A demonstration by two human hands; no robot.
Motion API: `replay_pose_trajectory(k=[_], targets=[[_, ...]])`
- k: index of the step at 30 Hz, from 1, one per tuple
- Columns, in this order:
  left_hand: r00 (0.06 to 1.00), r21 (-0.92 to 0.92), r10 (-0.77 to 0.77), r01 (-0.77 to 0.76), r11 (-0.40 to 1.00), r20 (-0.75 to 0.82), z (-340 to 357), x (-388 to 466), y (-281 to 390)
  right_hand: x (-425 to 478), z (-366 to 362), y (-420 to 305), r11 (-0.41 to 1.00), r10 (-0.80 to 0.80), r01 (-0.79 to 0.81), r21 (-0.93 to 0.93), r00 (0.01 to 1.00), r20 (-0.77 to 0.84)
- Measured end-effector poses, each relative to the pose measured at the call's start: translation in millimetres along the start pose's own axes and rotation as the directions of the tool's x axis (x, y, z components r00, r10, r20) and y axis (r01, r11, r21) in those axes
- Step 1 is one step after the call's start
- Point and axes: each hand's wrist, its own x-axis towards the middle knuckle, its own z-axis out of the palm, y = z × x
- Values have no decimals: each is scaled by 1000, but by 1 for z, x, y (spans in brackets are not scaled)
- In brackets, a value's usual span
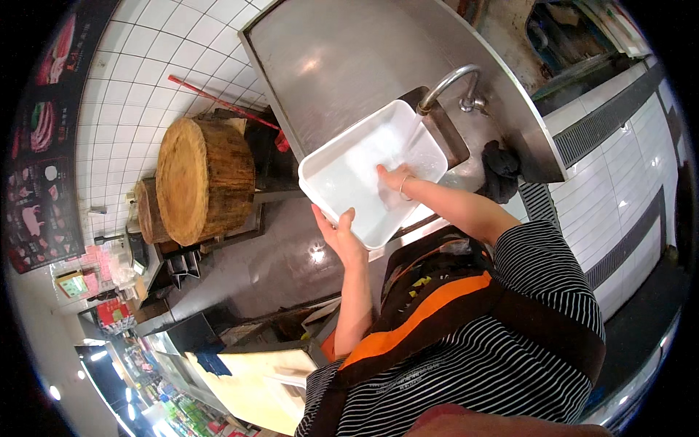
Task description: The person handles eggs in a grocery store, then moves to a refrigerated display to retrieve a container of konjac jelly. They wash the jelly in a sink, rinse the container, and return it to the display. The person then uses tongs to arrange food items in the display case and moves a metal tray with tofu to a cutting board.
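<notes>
A white plastic tray [345, 158] is tilted over a stainless steel sink counter, with shallow water inside it. Its near left edge is in my left hand [343, 235], the thumb over the rim and the fingers on the outer side. My right hand [396, 179], with a bracelet on the wrist, reaches into the tray at the near right. Its thumb is spread and the fingers point down to the tray floor, partly blurred; I see nothing held in it. From the curved metal faucet [449, 82], water runs into the tray's far right end.
The steel counter [338, 54] has a raised edge and a basin [450, 139] under the tray. A dark cloth [499, 166] lies to the right. Thick round wooden chopping blocks [183, 180] stand at left beside a red stick [218, 101]. Floor drain grates [595, 131] run at right.
</notes>
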Motion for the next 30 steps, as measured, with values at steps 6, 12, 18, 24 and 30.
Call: replay_pose_trajectory(k=[6,12,18,24,30], targets=[[999,3,-26,26,1000,27,3,8,3,-131,21,-70,951,-107,167,-261,968,227],[994,225,104,-109,968,37,-6,24,19,-118,24,-43,443,-526,852,-281,500,688],[994,236,64,-83,968,86,-3,39,55,-29,-29,32,605,-626,759,-242,640,445],[938,274,-199,120,954,283,-11,84,80,-7,-72,47,-29,-611,711,-702,543,576],[830,447,-491,346,825,265,2,124,91,19,-93,11,105,-645,547,-831,673,362]])
